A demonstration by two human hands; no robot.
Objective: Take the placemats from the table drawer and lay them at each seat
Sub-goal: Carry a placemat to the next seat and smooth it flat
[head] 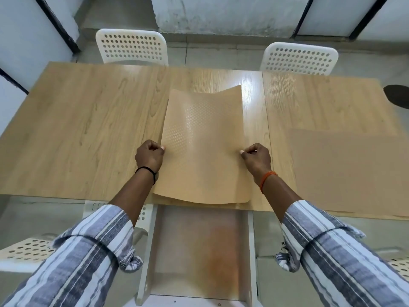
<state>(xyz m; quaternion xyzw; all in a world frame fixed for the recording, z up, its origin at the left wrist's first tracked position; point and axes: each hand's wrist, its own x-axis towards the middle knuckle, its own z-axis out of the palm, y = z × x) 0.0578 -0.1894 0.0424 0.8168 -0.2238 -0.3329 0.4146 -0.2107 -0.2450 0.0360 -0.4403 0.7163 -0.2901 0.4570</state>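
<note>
A tan placemat [203, 147] with a dotted texture is held up over the middle of the wooden table [88, 129], bowed and with its far edge curling. My left hand [149, 155] pinches its left edge and my right hand [256, 158] pinches its right edge. Under its near end the edges of more mats show, stacked at the table's front edge. Another tan placemat [349, 171] lies flat at the near right seat. Below the table's front edge the white drawer [199, 251] stands pulled out, and its inside looks bare.
Two white perforated chairs stand across the table, one at the far left [131, 47] and one at the far right [298, 58]. Another white chair seat [26, 251] is at the near left. A dark round object [397, 95] sits past the table's right edge.
</note>
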